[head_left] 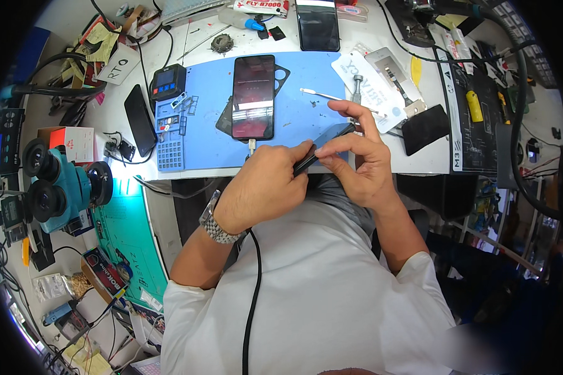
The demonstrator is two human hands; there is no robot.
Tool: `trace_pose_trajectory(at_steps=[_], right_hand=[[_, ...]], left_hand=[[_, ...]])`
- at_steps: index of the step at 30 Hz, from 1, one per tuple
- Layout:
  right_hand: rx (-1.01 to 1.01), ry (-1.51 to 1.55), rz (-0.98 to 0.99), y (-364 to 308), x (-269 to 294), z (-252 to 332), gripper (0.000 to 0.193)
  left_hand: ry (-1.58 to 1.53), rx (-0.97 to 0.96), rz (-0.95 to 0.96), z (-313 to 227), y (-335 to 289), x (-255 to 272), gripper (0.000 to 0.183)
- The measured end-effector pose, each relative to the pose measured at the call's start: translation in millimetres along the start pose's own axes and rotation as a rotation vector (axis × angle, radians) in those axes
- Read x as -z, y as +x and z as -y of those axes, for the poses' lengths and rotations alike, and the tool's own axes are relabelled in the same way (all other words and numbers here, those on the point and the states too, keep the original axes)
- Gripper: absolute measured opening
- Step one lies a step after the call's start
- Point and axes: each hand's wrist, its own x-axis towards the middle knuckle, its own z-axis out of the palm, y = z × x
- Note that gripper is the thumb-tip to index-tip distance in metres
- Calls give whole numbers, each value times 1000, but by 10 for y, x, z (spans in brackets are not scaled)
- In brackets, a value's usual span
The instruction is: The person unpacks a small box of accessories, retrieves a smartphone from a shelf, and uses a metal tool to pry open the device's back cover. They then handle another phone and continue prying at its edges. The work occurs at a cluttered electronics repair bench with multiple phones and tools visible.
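Between my two hands, just over the near edge of the blue mat (pixel 200 81), is a dark smartphone (pixel 336 132), tilted so that one long edge faces me. My left hand (pixel 272 181), with a metal-band watch (pixel 216 219) at its wrist, is closed round the phone's left end. My right hand (pixel 364 159) pinches its nearer side between thumb and a finger, while another finger is raised over it. A lit smartphone (pixel 254 97) lies ahead on the mat, with a white plug (pixel 252 146) at its lower edge. A dark phone back cover (pixel 283 77) shows partly beneath it.
Right of the mat lie a thin metal tool (pixel 331 97), a screwdriver (pixel 357 87) and a black phone (pixel 426 129). A small device with a screen (pixel 168 82) and another black phone (pixel 140 120) are on the left. A teal microscope (pixel 69 190) stands far left. Cables cross both sides.
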Motion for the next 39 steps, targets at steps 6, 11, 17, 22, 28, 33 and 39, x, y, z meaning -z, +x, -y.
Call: trace_pose_trajectory(at_steps=[6,11,17,22,28,33,39], right_hand=[[11,7,28,30,9,-10,18],[-4,10,21,44,16,-6,20],[149,-170,-72,52,16,33,26],[288,-417,-62,74,28,65,39],[482,-610,-100,55,44,18,40],[311,-397,-133,45,17,-12,32],[297,-443,-103,62,51,66,25]], left_hand=[[-27,35,19,-34,12,30,53],[-36,57,33,-21,24,42,51],[-47,90,74,-92,41,98,45],[-31,79,53,-104,35,90,44],[-46,111,50,-92,31,81,46],[-66,115,59,-114,48,87,47],[-49,81,31,-56,50,28,39]])
